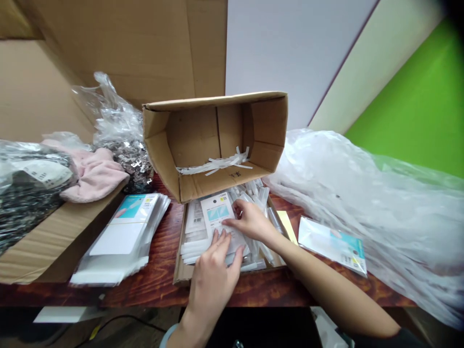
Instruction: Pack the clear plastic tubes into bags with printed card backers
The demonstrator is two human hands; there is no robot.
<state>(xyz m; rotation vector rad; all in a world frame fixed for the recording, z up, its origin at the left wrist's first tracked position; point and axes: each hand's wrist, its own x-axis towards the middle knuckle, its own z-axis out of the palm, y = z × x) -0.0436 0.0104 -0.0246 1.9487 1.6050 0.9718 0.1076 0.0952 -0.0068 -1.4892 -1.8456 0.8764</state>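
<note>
White teal-printed packet [217,215] lies under my spread left hand [213,270]; my right hand [250,220] pinches its edge; tipped brown cardboard box [213,145] crowds just beyond.

The left hand [213,270] and right hand [250,221] are placed on a packet [217,215] lying in a shallow tray [180,270]. Behind the hands, an open carton [213,140] is tipped on its side. A packet stack [123,237] is located left of the hands; a single sleeve [331,244] and plastic sheeting [380,208] lie to their right.
</note>
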